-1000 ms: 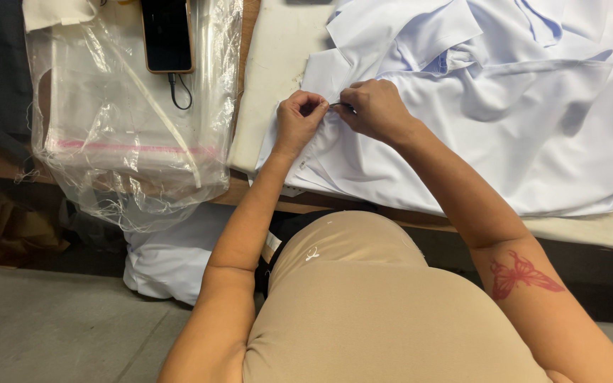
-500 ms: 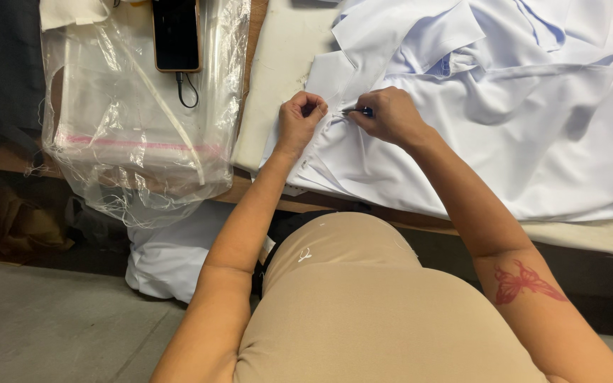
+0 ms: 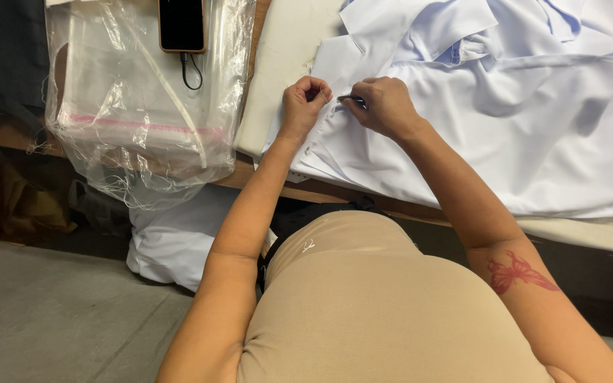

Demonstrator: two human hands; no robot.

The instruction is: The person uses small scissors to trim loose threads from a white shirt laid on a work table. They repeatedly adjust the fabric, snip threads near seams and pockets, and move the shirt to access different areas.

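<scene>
- Left to right: clear plastic bags [image 3: 143, 120] piled at the worktop [image 3: 278, 78] edge, a dark phone [image 3: 182, 25] lying on top, cable trailing off it.
- Left hand [image 3: 305, 103] fisted, fingertips pinched on a fold of the pale blue garment [image 3: 519, 128] near its hem edge.
- Right hand [image 3: 384, 106] just beside it, almost touching, closed around a small dark tool [image 3: 352, 99]; can't tell if it's snips or a seam picker.
- Tool tip points left, toward the left-hand pinch; the worked spot sits in the gap between both hands, equally near each.
- Garment: thin, smooth, crumpled; spreads rightward and away across the worktop, its bulk on the right-hand side, near edge overhanging slightly.
</scene>
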